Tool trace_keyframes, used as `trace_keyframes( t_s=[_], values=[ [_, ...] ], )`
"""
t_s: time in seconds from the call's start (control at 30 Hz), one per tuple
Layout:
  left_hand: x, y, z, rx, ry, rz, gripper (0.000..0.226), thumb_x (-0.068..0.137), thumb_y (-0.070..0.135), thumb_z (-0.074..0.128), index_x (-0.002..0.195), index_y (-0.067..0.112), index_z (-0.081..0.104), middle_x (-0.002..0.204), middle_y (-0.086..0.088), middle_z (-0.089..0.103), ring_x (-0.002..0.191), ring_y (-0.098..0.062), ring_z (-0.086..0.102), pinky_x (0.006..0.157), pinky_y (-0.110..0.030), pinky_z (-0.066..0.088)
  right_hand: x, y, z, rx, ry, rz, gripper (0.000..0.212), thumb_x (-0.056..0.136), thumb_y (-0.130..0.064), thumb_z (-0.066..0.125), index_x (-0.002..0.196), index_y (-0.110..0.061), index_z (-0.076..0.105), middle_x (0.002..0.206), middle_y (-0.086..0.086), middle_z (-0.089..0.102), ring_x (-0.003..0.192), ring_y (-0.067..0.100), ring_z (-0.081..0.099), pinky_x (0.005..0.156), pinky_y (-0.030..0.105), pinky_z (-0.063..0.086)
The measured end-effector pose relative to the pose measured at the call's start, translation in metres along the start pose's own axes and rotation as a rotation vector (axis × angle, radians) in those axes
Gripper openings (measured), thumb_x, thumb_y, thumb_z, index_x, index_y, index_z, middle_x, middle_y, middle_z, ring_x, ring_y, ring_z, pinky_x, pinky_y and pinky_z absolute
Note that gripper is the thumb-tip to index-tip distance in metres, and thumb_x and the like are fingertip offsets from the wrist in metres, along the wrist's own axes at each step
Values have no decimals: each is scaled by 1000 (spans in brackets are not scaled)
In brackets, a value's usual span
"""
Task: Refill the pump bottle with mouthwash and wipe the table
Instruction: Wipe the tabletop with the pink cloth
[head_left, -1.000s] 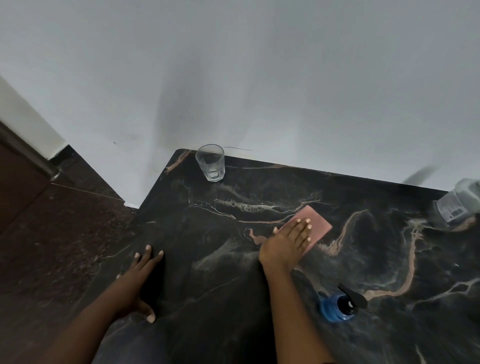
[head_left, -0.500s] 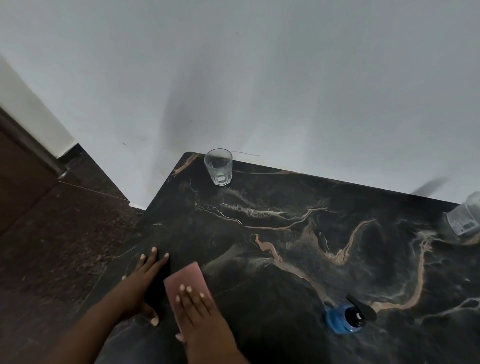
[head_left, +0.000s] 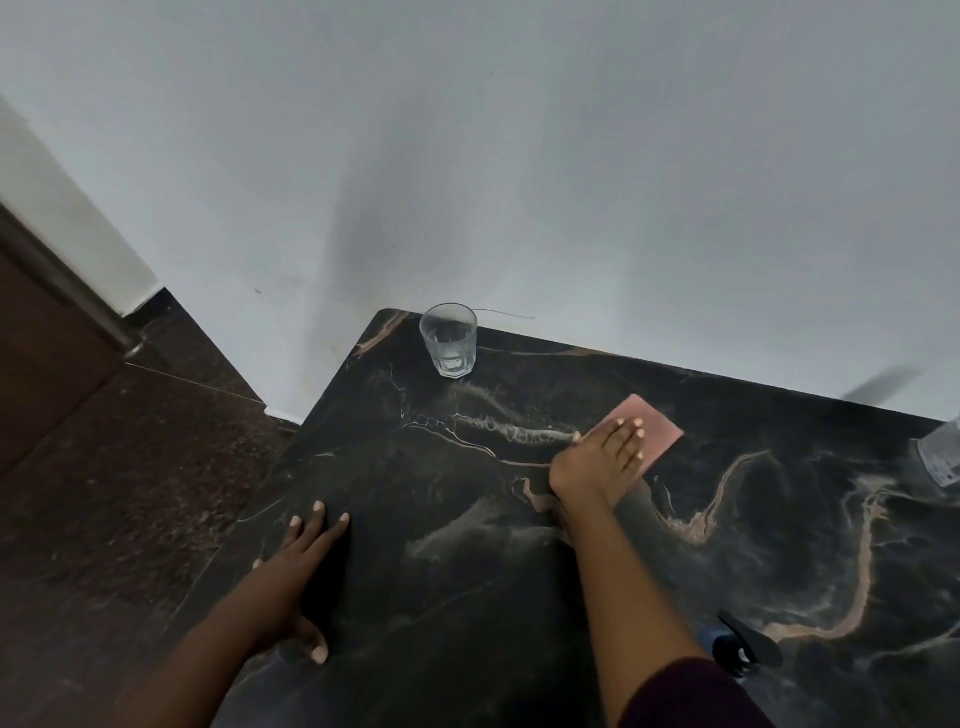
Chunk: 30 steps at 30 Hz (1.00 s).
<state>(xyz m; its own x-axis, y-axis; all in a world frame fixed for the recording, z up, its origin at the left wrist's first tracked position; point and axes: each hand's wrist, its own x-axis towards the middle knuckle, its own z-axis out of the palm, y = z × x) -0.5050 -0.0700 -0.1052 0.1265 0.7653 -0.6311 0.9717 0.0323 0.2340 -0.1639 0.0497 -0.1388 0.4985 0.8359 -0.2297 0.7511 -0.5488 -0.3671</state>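
On dark marble table (head_left: 467, 597), right hand (head_left: 597, 457) flat pressing 1 pink cloth (head_left: 652, 428), left hand (head_left: 291, 577) flat, empty, 1 glass (head_left: 449, 340)

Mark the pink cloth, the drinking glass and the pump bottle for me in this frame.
pink cloth (head_left: 655, 427): head view, on the bare far corner beyond the fingertips.
drinking glass (head_left: 450, 340): head view, mid side wall.
pump bottle (head_left: 740, 650): head view, on the black pump head; body mostly hidden behind the arm.

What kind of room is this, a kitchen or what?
Likely a home room, though which one is unclear: a dark marble table against a plain white wall, a drinking glass on it, and a dark stone floor.
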Motion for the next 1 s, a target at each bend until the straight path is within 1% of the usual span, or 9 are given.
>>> trace_keyframes(
  t_s=[0.07, 0.2, 0.4, 0.53, 0.6, 0.67, 0.8, 0.9, 1.0],
  values=[
    [0, 0, 1, -6, 2, -13, 157, 44, 48, 94, 151, 29, -20, 153, 4, -38, 147, -27, -24, 113, -68, 17, -4, -19, 8, -52, -25, -45, 68, 103, -25, 26, 151, 2, -14, 160, 22, -19, 149, 35, -14, 120, 43, -7],
    [1, 0, 1, -20, -2, -18, 158, 43, 46, 94, 151, 28, -20, 152, 4, -39, 146, -27, -26, 113, -69, 15, -35, -60, 39, -186, -106, -408, 71, 101, -23, 29, 150, -1, -18, 158, 22, -23, 148, 35, -16, 122, 45, -6],
    [3, 1, -1, -22, -19, -18, 153, 49, 41, 94, 152, 27, -19, 148, 2, -42, 145, -28, -27, 115, -67, 15, -100, -117, 77, -308, -399, -1019, 66, 104, -28, 29, 154, -4, -7, 162, 16, -15, 149, 29, -16, 121, 42, -7],
    [1, 4, -2, -27, -43, -18, 145, 55, 38, 92, 154, 24, -14, 150, -2, -41, 145, -28, -28, 117, -65, 16, -120, -110, 86, -307, -486, -1227, 62, 104, -28, 31, 156, -7, 2, 164, 10, -8, 151, 22, -11, 121, 35, -9],
    [1, 4, -2, -36, -31, -12, 149, 53, 39, 93, 153, 25, -18, 150, -1, -41, 145, -28, -28, 116, -67, 15, -104, -100, 77, -283, -460, -1208, 63, 104, -27, 33, 155, -7, 4, 164, 11, -7, 151, 22, -9, 121, 34, -9],
    [1, 4, -3, -30, -30, -12, 154, 50, 42, 94, 152, 25, -20, 151, 0, -40, 145, -29, -28, 114, -68, 16, -78, -86, 64, -269, -382, -1103, 66, 103, -25, 35, 155, -5, 0, 163, 14, -8, 151, 25, -10, 122, 36, -7],
    [1, 2, -1, -36, -19, -2, 158, 45, 49, 93, 150, 25, -23, 150, 2, -41, 145, -29, -28, 113, -70, 16, -11, -51, 26, -196, -194, -681, 66, 102, -21, 32, 154, -5, -5, 162, 15, -12, 150, 27, -11, 122, 40, -5],
    [0, -1, 0, -39, -11, -4, 159, 44, 49, 93, 149, 27, -25, 149, 4, -42, 145, -27, -28, 113, -70, 16, 31, -25, -4, -192, -140, -380, 68, 101, -18, 29, 152, -4, -13, 160, 15, -19, 149, 29, -14, 122, 43, -5],
    [0, -1, 1, -39, 0, 2, 159, 43, 49, 94, 149, 29, -23, 149, 5, -41, 144, -26, -28, 113, -70, 17, 50, -6, -18, -143, -123, -205, 64, 104, -23, 26, 153, -5, -12, 161, 15, -18, 150, 29, -13, 122, 42, -5]
  ],
)
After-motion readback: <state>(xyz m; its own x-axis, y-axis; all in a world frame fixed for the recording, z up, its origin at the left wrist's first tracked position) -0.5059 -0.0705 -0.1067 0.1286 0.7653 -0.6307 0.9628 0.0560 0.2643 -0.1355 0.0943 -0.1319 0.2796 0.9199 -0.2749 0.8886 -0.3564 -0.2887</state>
